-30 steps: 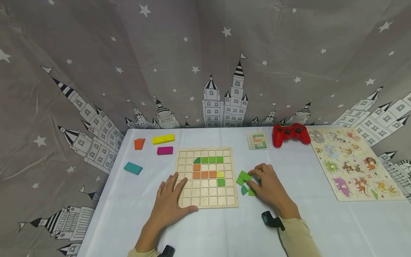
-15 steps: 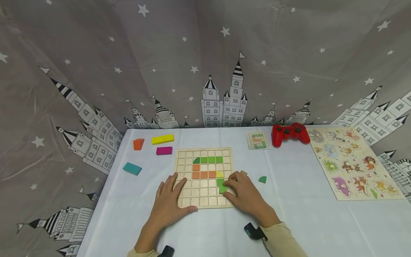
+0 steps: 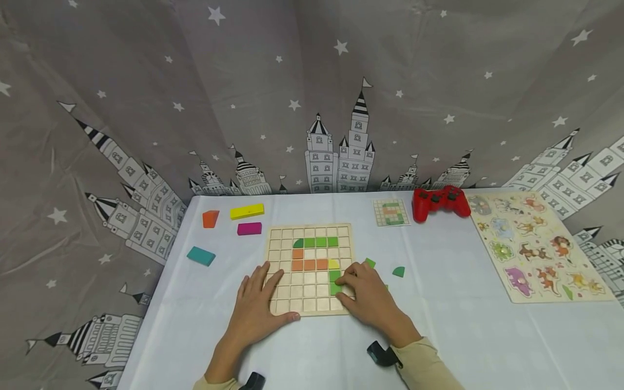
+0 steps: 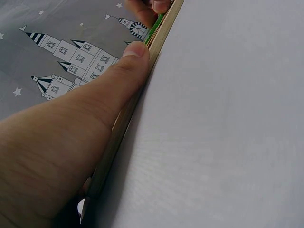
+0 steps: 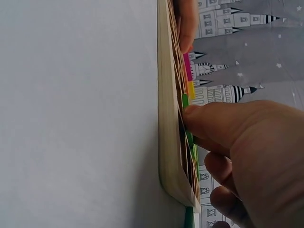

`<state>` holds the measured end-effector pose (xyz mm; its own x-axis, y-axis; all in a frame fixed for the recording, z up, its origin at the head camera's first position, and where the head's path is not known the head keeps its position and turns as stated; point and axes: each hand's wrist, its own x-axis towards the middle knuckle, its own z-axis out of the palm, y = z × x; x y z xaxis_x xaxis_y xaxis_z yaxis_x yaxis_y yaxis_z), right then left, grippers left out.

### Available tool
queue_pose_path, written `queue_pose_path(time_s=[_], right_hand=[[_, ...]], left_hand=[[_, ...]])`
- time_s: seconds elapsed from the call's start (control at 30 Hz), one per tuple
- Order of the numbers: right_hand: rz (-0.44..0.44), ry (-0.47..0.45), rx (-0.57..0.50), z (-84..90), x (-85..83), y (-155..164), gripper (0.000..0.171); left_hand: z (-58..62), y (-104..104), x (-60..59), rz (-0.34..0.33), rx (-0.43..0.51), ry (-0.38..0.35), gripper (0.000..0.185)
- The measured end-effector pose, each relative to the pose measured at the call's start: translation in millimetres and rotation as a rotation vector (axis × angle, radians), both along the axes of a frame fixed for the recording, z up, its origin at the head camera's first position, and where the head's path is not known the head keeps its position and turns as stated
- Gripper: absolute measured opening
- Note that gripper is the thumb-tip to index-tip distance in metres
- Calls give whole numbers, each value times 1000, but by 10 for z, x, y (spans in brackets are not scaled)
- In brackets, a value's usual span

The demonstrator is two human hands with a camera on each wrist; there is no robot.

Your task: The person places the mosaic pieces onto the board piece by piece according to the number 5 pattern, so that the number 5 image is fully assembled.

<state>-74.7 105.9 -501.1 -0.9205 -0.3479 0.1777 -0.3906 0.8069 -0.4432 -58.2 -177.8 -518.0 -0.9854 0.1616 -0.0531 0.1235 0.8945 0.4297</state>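
A wooden grid board [image 3: 307, 303] lies in the middle of the table and carries green, orange and yellow tiles. My left hand [image 3: 258, 300] rests flat on its lower left corner, thumb [image 4: 130, 64] against the front edge [image 4: 159, 33]. My right hand [image 3: 363, 292] is at the board's lower right. Its fingertips pinch a green square tile [image 3: 335, 288] sitting in a cell just below another green tile [image 3: 335, 275]. In the right wrist view the thumb [image 5: 213, 121] touches that tile [image 5: 185, 100] on the board [image 5: 167, 118].
Two loose green pieces [image 3: 370, 263] [image 3: 398, 272] lie right of the board. Behind are a pattern card [image 3: 391, 212] and a red gamepad [image 3: 441, 202], with an animal puzzle [image 3: 536, 246] at the right. Orange [image 3: 210, 218], yellow [image 3: 247, 210], magenta [image 3: 249, 228] and teal [image 3: 201, 255] blocks lie at the left.
My right hand left the loose green pieces and moved left onto the board with a green tile, setting it below the other green one. The left hand stayed put.
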Motion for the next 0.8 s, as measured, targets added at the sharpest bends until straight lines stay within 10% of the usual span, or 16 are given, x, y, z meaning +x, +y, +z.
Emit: queue_pose_path(time_s=[0.4,0.8], right_hand=[[-45,-71,-14,47,-51,144,16],[-218,-255,-71,84,-268,1158,30]], left_hand=[[-6,-1,1,-2,1,4,113],[-4,5,-4,0,-5,1,113]])
